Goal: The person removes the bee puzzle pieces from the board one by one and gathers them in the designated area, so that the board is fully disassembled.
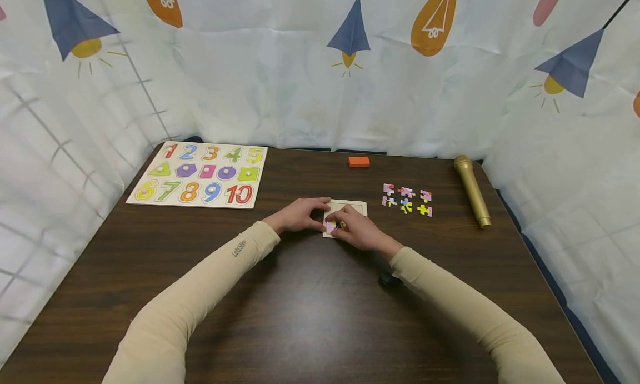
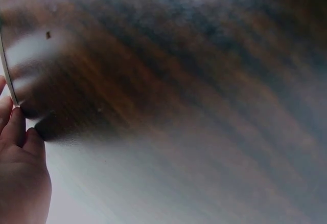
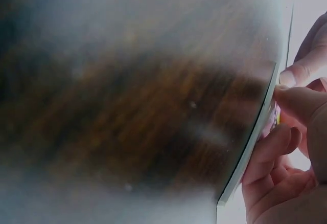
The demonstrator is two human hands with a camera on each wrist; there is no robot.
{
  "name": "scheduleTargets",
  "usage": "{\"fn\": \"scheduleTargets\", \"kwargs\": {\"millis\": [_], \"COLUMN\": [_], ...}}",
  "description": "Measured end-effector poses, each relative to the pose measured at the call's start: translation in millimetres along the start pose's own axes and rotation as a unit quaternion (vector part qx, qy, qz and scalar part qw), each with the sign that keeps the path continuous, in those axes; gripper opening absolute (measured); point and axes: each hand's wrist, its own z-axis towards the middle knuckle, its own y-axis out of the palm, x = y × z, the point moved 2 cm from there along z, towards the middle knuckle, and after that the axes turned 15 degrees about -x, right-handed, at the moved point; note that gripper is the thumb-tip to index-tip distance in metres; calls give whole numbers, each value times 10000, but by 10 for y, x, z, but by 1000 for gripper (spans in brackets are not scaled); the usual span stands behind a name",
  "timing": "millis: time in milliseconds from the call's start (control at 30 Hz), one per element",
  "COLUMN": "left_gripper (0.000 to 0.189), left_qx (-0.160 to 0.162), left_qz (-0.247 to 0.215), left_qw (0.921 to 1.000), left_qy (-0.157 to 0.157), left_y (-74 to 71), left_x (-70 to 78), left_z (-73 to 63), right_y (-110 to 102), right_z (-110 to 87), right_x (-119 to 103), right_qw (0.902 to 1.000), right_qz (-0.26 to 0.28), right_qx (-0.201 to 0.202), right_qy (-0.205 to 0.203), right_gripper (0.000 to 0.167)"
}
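Observation:
A small pale puzzle tray [image 1: 354,205] with a raised rim lies on the table in front of the person. The left hand [image 1: 298,214] holds its left side, the forefinger near the far corner and the thumb near the close one. Over the tray's near left part, the right hand [image 1: 361,228] pinches a jigsaw piece, mostly hidden by its fingers. A pink and yellow jigsaw piece [image 1: 330,227] shows at the tray's near left corner. In the right wrist view the right hand [image 3: 286,162] is at the tray's edge [image 3: 250,144]; the left wrist view catches the left hand [image 2: 23,168] only partly.
Several loose jigsaw pieces [image 1: 406,192] lie in two rows right of the tray. A number and shape board [image 1: 200,175] is at the far left. An orange block [image 1: 358,161] lies at the back, a gold microphone [image 1: 472,190] at the right. A dark object [image 1: 389,280] sits by the right wrist.

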Motion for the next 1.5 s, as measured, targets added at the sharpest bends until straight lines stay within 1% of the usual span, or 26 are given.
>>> {"fn": "scheduleTargets", "kwargs": {"millis": [100, 233, 433, 667, 867, 1100, 1200, 1333, 1500], "left_gripper": [58, 58, 57, 58, 58, 57, 57, 58, 59], "left_qx": [5, -10, -17, -22, -48, -46, -34, -16, -20], "left_qz": [8, -23, 6, 0, -60, -48, -37, -47, -42], "left_qw": [10000, 10000, 10000, 10000, 9999, 9999, 10000, 10000, 10000], "left_qy": [1, -35, -61, -76, -95, -91, -65, -40, -39], "left_y": [3, 5, 2, -1, 3, 7, 6, 8, 15], "left_x": [-3, -3, -5, -20, -32, -55, -53, -51, -51], "left_z": [1, 2, 10, 10, 15, 29, 26, 20, 20], "right_y": [-10, -34, -42, -33, -29, -36, -43, -49, -44], "right_z": [2, 6, 13, 28, 33, 42, 58, 68, 67], "right_x": [4, 11, 42, 81, 81, 42, 49, 61, 53], "right_qw": [9999, 9998, 9989, 9985, 9986, 9984, 9984, 9984, 9984], "right_qz": [-21, 116, 414, 477, 459, 388, 415, 502, 424], "right_qx": [-64, -123, -234, -258, -200, -213, -209, -69, 75], "right_qy": [-79, -135, -8, 104, 184, 353, 328, 257, 354], "right_gripper": [32, 32, 33, 33, 33, 37, 37, 35, 27]}}
